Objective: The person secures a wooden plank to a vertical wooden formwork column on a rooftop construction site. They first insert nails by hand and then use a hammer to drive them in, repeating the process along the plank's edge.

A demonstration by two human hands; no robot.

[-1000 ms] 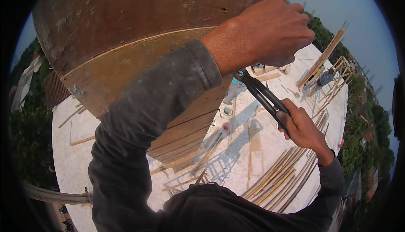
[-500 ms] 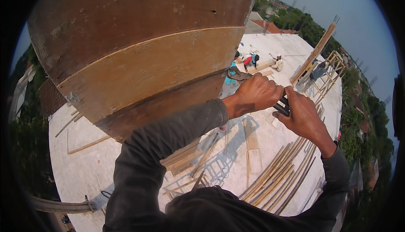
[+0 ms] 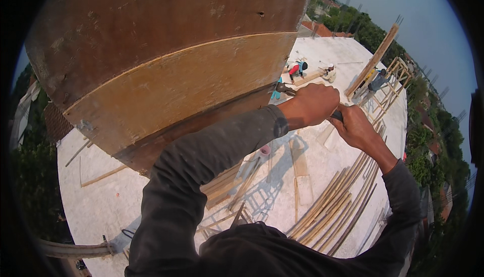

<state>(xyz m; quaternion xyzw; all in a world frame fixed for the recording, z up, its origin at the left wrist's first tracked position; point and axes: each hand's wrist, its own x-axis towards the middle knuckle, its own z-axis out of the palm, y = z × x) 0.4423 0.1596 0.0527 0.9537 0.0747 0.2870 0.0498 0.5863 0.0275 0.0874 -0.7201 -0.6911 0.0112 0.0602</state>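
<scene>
Both of my hands are closed on a pair of pincers (image 3: 286, 90) held out beside the formwork panel. My left hand (image 3: 316, 104) wraps round the handles just behind the dark metal head. Close against it, my right hand (image 3: 357, 126) grips the black handle ends. The pincers' head lies at the right edge of the brown board panel (image 3: 186, 80), near its lower part. What the jaws bite on, if anything, is too small to make out.
Far below spreads a pale concrete slab (image 3: 121, 204) with bamboo poles (image 3: 335, 206), planks (image 3: 300, 163) and timber pieces. Several people work there, one in a red and blue top (image 3: 295, 69). A post (image 3: 375, 60) and a wooden frame (image 3: 396, 83) stand at the right.
My left hand has shifted slightly up and right, and the pincers' head has turned. The handles, seen apart before, now show closer together between my hands. The view has shifted slightly.
</scene>
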